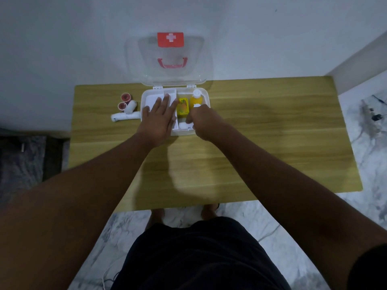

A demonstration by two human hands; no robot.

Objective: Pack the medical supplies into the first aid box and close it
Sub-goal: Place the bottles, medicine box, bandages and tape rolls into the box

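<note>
The white first aid box (pixel 206 97) stands open at the table's far side, its clear lid (pixel 134 59) with a red cross label leaning against the wall. Inside on the right are a yellow carton (pixel 182 106) and an orange bottle (pixel 196 99) with a white cap. My left hand (pixel 159 118) lies flat, fingers spread, on the white tray in the box's left half. My right hand (pixel 202 122) is curled over the box's front right compartment, fingertips at a small white item (pixel 182 125); whether it grips it is hidden.
Left of the box lie two red-cored tape rolls (pixel 125 96), a white bandage roll (pixel 130 106) and a long white roll (pixel 124 116). The wooden table (pixel 272 132) stands against a white wall. Dark cables lie on the marble floor (pixel 372 114) at right.
</note>
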